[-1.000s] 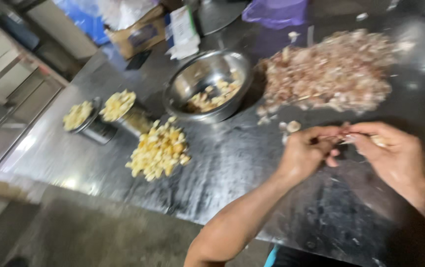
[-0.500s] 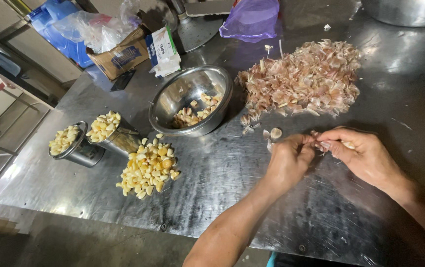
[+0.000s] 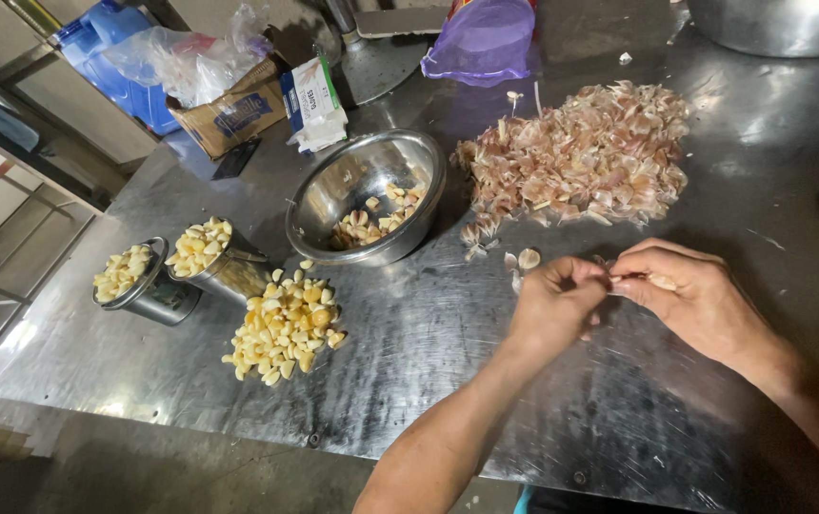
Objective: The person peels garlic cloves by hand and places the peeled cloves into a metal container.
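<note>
My left hand (image 3: 554,306) and my right hand (image 3: 690,297) meet over the steel table (image 3: 486,381), fingertips pinched together on a garlic clove (image 3: 661,282) and its thin skin. Just beyond them lies a loose clove (image 3: 529,258). A large heap of garlic peels (image 3: 586,162) is spread behind the hands. A steel bowl (image 3: 368,196) with a few unpeeled cloves sits to the left of the heap. Nearer the front left lies a pile of peeled cloves (image 3: 283,326).
Two small metal cups (image 3: 157,286) filled with peeled cloves stand at the left edge. A purple plastic bag (image 3: 482,43), a cardboard box (image 3: 230,112), a small carton (image 3: 313,100) and a blue container (image 3: 114,57) crowd the back. A big steel pot (image 3: 776,24) is at the far right.
The view has steadied and tipped down, so the table sits lower in frame. Both hands stay together on the clove, working its skin.
</note>
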